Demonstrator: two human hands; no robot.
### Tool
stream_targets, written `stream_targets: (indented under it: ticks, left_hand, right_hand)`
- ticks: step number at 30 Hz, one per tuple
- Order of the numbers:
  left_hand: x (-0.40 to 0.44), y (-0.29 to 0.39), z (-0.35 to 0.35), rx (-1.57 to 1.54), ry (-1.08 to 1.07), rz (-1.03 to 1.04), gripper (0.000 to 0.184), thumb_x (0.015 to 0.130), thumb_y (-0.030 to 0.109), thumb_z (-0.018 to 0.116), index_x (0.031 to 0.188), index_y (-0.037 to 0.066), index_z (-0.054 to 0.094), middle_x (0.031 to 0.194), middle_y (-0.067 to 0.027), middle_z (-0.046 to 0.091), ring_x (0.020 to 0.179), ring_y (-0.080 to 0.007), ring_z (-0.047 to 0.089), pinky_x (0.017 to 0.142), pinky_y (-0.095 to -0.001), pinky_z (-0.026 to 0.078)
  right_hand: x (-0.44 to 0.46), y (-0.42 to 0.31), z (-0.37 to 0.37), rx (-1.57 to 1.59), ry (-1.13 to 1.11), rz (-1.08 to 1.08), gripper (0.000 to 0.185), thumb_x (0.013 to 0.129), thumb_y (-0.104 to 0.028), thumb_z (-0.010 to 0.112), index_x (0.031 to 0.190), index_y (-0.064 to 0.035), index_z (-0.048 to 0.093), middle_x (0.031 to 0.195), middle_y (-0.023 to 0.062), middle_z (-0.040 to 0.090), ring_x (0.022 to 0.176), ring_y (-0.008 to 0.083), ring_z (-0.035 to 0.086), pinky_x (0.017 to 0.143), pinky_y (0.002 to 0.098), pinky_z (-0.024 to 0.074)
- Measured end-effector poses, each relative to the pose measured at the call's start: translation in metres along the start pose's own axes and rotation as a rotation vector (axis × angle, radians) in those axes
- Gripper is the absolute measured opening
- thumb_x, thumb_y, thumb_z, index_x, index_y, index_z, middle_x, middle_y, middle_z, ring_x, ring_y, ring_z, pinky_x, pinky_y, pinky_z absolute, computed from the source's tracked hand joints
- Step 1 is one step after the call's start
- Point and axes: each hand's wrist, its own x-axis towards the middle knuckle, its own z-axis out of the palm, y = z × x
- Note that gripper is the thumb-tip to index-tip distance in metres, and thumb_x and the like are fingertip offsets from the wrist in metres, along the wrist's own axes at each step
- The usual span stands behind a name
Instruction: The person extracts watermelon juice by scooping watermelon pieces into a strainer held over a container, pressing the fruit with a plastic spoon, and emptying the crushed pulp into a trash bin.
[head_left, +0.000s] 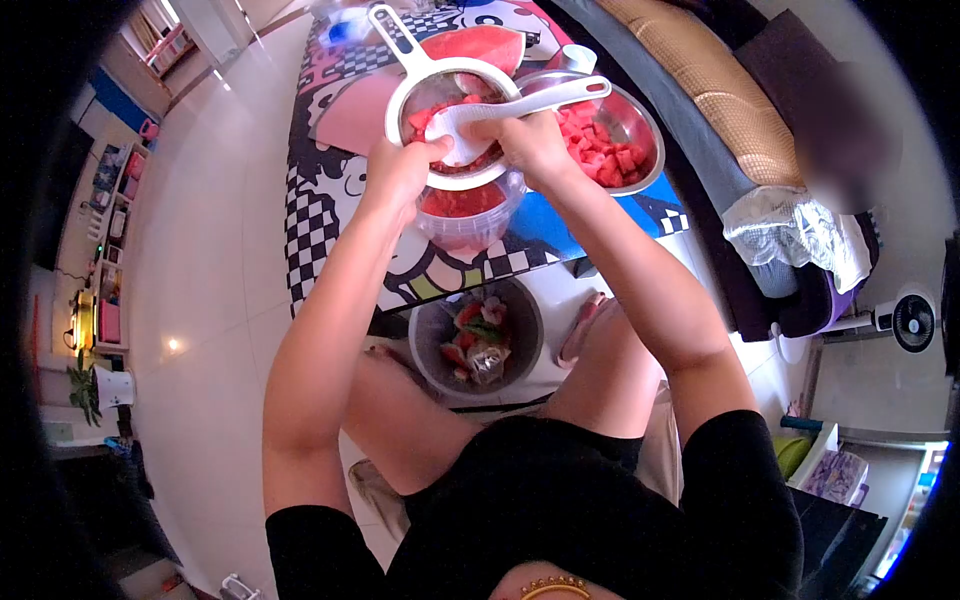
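My left hand [403,170] is closed on the near-left rim of a white-framed strainer [398,100], its thumb reaching to a white plastic spoon [555,97]. Around the spoon's head, my right hand [533,145] has its fingers closed; the spoon's handle points right. Red watermelon pieces [420,122] lie in the mesh beneath the spoon. Directly under the strainer is a clear plastic tub [470,236] with red watermelon pulp or juice inside. To the right, a metal bowl [655,150] holds many watermelon cubes [608,158].
A cut watermelon piece [480,45] and a pink board [350,110] lie on the patterned tablecloth [310,205]. Between my legs stands a grey bin [425,350] with rinds and scraps. A white-lidded container [576,58] is behind the metal bowl. A sofa [700,90] runs along the right.
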Motion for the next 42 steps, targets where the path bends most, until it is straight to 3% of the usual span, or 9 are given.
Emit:
stream_targets:
  ticks: [5, 8, 11, 23, 26, 29, 32, 35, 42]
  left_hand:
    - [0.002, -0.003, 0.003, -0.004, 0.098, 0.054, 0.032, 0.079, -0.004, 0.069, 0.111, -0.005, 0.065, 0.103, -0.0149, 0.068, 0.089, -0.0217, 0.066, 0.078, -0.0351, 0.053]
    - [-0.001, 0.001, 0.006, 0.012, 0.109, 0.045, 0.031, 0.079, -0.004, 0.070, 0.109, -0.006, 0.066, 0.100, -0.0154, 0.069, 0.086, -0.0210, 0.067, 0.076, -0.0345, 0.053]
    - [0.002, -0.001, 0.006, 0.000, 0.116, 0.031, 0.030, 0.078, -0.005, 0.070, 0.107, -0.006, 0.067, 0.099, -0.0157, 0.069, 0.085, -0.0214, 0.067, 0.075, -0.0349, 0.053]
    - [0.002, -0.001, 0.007, -0.007, 0.135, 0.071, 0.031, 0.076, -0.004, 0.072, 0.107, -0.007, 0.066, 0.099, -0.0176, 0.069, 0.084, -0.0230, 0.068, 0.075, -0.0350, 0.054]
    - [0.004, -0.002, 0.005, 0.065, 0.127, 0.012, 0.037, 0.079, 0.002, 0.073, 0.114, -0.005, 0.063, 0.105, -0.0160, 0.068, 0.090, -0.0219, 0.067, 0.081, -0.0339, 0.053]
    - [-0.002, 0.003, 0.008, 0.022, 0.131, 0.064, 0.031, 0.076, -0.004, 0.072, 0.107, -0.008, 0.066, 0.099, -0.0178, 0.069, 0.085, -0.0232, 0.068, 0.075, -0.0353, 0.054]
    - [0.001, 0.001, 0.006, 0.017, 0.118, 0.024, 0.033, 0.077, -0.003, 0.072, 0.108, -0.007, 0.065, 0.100, -0.0176, 0.069, 0.086, -0.0230, 0.068, 0.076, -0.0348, 0.053]
    - [0.003, -0.005, 0.002, 0.012, 0.078, 0.095, 0.034, 0.078, -0.001, 0.072, 0.110, -0.007, 0.065, 0.101, -0.0165, 0.069, 0.087, -0.0218, 0.068, 0.079, -0.0344, 0.053]
    - [-0.008, 0.005, -0.007, 0.048, -0.006, 0.021, 0.039, 0.084, 0.010, 0.069, 0.120, -0.003, 0.059, 0.109, -0.0135, 0.067, 0.097, -0.0201, 0.066, 0.082, -0.0352, 0.053]
  right_hand:
    - [0.004, 0.005, 0.001, -0.053, 0.029, -0.056, 0.027, 0.072, -0.002, 0.074, 0.098, 0.0055, 0.068, 0.088, 0.0120, 0.070, 0.076, 0.0189, 0.067, 0.068, 0.0317, 0.0550]
    - [0.002, 0.005, 0.001, -0.035, 0.039, -0.080, 0.031, 0.071, -0.009, 0.071, 0.100, 0.0006, 0.071, 0.091, 0.0136, 0.072, 0.085, 0.0180, 0.069, 0.077, 0.0328, 0.0542]
    - [0.000, 0.003, 0.003, 0.021, 0.037, -0.134, 0.029, 0.072, -0.003, 0.074, 0.100, 0.0040, 0.069, 0.087, 0.0106, 0.070, 0.075, 0.0178, 0.067, 0.065, 0.0316, 0.0548]
    - [0.003, -0.002, 0.000, -0.186, 0.056, -0.181, 0.027, 0.072, -0.007, 0.074, 0.096, 0.0038, 0.070, 0.084, 0.0104, 0.071, 0.075, 0.0162, 0.067, 0.067, 0.0311, 0.0547]
    - [0.000, -0.006, 0.000, -0.163, 0.055, -0.139, 0.028, 0.072, -0.008, 0.074, 0.097, 0.0032, 0.070, 0.085, 0.0105, 0.071, 0.076, 0.0164, 0.068, 0.068, 0.0310, 0.0550]
    - [-0.004, -0.011, 0.001, -0.067, 0.036, -0.116, 0.029, 0.073, -0.009, 0.074, 0.100, 0.0027, 0.070, 0.087, 0.0104, 0.071, 0.077, 0.0160, 0.068, 0.068, 0.0302, 0.0550]
    - [-0.001, -0.003, 0.000, -0.067, 0.034, -0.132, 0.030, 0.075, -0.009, 0.075, 0.101, 0.0026, 0.069, 0.090, 0.0105, 0.071, 0.078, 0.0164, 0.067, 0.068, 0.0299, 0.0550]
    - [0.003, 0.003, -0.002, -0.072, 0.007, -0.165, 0.029, 0.076, -0.009, 0.076, 0.102, 0.0025, 0.069, 0.090, 0.0102, 0.070, 0.078, 0.0165, 0.067, 0.067, 0.0303, 0.0550]
    - [-0.005, -0.009, -0.003, -0.042, -0.066, -0.119, 0.034, 0.076, -0.012, 0.077, 0.106, 0.0011, 0.068, 0.096, 0.0099, 0.071, 0.083, 0.0165, 0.067, 0.071, 0.0316, 0.0542]
